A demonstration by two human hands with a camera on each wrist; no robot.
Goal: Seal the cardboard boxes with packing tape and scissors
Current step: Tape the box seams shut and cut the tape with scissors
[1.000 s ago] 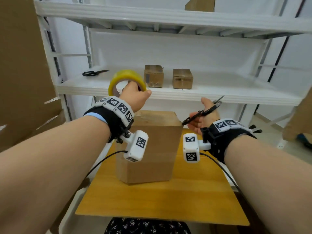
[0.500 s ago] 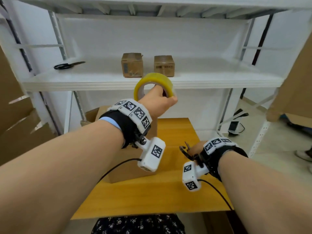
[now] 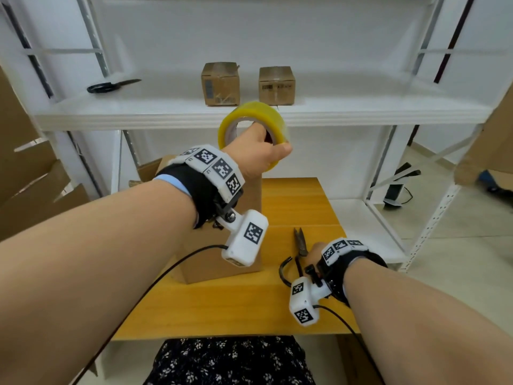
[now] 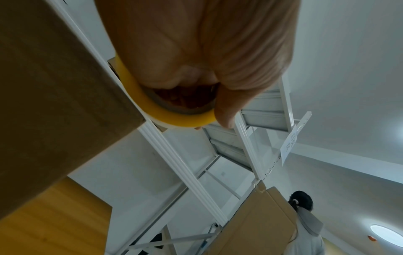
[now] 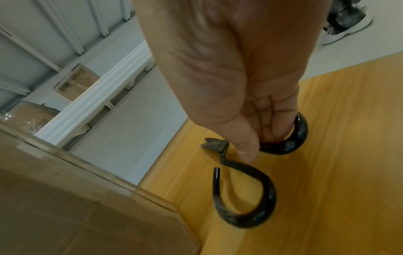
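Observation:
My left hand (image 3: 259, 154) grips a yellow roll of packing tape (image 3: 251, 113), fingers through its core, and holds it in the air above a tall cardboard box (image 3: 253, 195) on the wooden table (image 3: 294, 201). The left wrist view shows the roll (image 4: 183, 119) under my curled hand (image 4: 207, 51), beside the box (image 4: 54, 86). Right of the box, black scissors (image 3: 300, 243) lie on the table. My right hand (image 3: 315, 252) holds them. In the right wrist view my fingers (image 5: 277, 127) curl inside one handle loop of the scissors (image 5: 246, 212), and the blades are slightly apart.
A white shelf (image 3: 166, 118) behind the table carries two small cardboard boxes (image 3: 220, 84) (image 3: 277, 86) and a second pair of scissors (image 3: 111, 86). Flattened cardboard (image 3: 33, 173) leans at the left. Another person (image 4: 305, 224) stands off to the right behind a large carton.
My right hand came down from chest height and brought the scissors onto the table. My left hand carried the tape roll rightward, over the box.

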